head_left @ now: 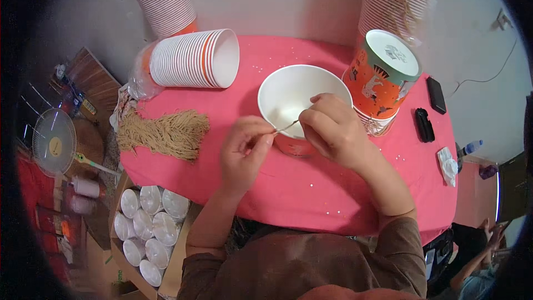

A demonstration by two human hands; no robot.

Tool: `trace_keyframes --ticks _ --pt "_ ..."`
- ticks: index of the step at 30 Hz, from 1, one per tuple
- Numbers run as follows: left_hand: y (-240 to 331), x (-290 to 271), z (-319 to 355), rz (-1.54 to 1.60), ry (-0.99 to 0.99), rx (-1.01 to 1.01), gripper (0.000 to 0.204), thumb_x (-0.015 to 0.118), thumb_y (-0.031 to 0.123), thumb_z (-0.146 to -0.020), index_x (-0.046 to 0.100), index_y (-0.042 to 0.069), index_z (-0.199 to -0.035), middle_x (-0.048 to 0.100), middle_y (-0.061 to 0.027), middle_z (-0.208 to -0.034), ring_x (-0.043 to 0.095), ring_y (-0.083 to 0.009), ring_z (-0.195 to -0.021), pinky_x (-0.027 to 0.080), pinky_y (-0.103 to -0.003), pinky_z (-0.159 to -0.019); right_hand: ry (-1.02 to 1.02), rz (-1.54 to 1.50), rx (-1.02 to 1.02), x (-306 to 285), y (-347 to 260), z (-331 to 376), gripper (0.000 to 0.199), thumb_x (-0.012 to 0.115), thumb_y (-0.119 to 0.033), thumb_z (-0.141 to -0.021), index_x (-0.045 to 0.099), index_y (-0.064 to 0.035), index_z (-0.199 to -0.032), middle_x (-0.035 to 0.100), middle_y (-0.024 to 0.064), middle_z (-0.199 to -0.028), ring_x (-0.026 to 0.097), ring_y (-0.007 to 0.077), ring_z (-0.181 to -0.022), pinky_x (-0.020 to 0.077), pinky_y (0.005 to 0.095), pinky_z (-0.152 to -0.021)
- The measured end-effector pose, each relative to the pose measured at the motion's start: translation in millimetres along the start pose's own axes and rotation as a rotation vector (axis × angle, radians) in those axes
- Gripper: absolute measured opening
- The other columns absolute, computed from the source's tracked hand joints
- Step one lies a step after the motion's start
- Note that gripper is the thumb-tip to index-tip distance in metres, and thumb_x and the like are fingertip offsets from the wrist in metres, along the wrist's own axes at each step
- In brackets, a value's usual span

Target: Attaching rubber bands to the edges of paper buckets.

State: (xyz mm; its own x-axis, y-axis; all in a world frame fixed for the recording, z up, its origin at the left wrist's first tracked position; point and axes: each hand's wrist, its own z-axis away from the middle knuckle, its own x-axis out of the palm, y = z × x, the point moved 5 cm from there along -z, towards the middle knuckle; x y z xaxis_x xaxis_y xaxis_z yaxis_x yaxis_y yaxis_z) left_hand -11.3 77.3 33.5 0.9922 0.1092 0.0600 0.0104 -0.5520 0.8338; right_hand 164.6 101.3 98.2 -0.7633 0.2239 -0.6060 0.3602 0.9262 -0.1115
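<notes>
In front of me stands a large paper bucket [279, 90], white inside and orange outside. Over its near rim, a thin tan cord [288, 126] runs between my two hands. My left hand [245, 153] pinches one end between thumb and forefinger. With bent fingers, my right hand [335, 130] grips the cord on the other side and hides part of the bucket. A loose bundle of tan cords [165, 133] lies to the left on the pink cloth. An orange bucket with a green band [371, 80] sits at the right, its white base upward, on white rims with cord ends hanging out.
Nested paper buckets [183, 60] lie at the back left; taller stacks [162, 0] [391, 5] rise behind. Two black objects [436, 95] [424, 125] and a crumpled tissue [447, 166] lie right. A carton [179, 253] of round white-topped items and a fan [54, 141] stand left. Another person [480, 266] sits lower right.
</notes>
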Motion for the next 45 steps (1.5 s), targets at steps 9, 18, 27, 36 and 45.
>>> trace_keyframes --ticks 9,18,27,36,45 --pt "32 21 -20 -0.403 -0.148 0.351 0.02 0.069 -0.004 -0.071 0.062 0.006 -0.087 0.06 -0.0053 -0.092 0.055 -0.0234 -0.086 0.044 -0.035 -0.077 0.001 0.079 -0.096 -5 -18 -2 0.025 0.069 -0.006 -0.07 0.06 -0.0012 -0.092 0.056 0.0103 -0.08 0.059 0.0313 -0.081 0.0524 0.0427 -0.08" --pt "19 8 -14 -0.596 -0.122 0.394 0.019 0.069 -0.003 -0.07 0.06 0.008 -0.083 0.056 -0.0059 -0.092 0.053 -0.0257 -0.089 0.044 -0.038 -0.079 0.011 0.388 -0.19 -33 -20 -7 0.027 0.06 -0.016 -0.068 0.061 -0.0016 -0.092 0.053 0.0073 -0.081 0.057 0.0243 -0.079 0.0512 0.0442 -0.085" --pt "17 2 -13 -0.609 -0.086 0.316 0.024 0.068 -0.001 -0.072 0.064 0.007 -0.095 0.058 -0.0089 -0.095 0.056 -0.029 -0.093 0.045 -0.039 -0.081 0.178 0.435 -0.144 -57 -11 -4 0.026 0.064 -0.011 -0.066 0.063 -0.0046 -0.091 0.056 0.0051 -0.077 0.058 0.0226 -0.071 0.0506 0.0375 -0.067" --pt "19 42 20 -0.469 -0.33 0.167 0.024 0.069 0.008 -0.082 0.063 0.001 -0.103 0.061 -0.0104 -0.082 0.062 -0.023 -0.073 0.049 -0.032 -0.062 0.147 -0.034 0.196 -62 -8 -3 0.026 0.069 0.001 -0.075 0.063 -0.0042 -0.1 0.059 0.0039 -0.077 0.056 0.0163 -0.064 0.0449 0.0275 -0.059" --pt "-21 -29 -67 -0.586 -0.015 0.084 0.02 0.062 0.009 -0.09 0.063 -0.005 -0.103 0.064 -0.0156 -0.101 0.065 -0.0202 -0.089 0.053 -0.031 -0.075 -0.226 -1.081 0.665 -50 6 7 0.014 0.071 0.001 -0.081 0.064 0.0032 -0.094 0.065 0.0061 -0.08 0.061 0.0092 -0.067 0.0507 0.0219 -0.059"
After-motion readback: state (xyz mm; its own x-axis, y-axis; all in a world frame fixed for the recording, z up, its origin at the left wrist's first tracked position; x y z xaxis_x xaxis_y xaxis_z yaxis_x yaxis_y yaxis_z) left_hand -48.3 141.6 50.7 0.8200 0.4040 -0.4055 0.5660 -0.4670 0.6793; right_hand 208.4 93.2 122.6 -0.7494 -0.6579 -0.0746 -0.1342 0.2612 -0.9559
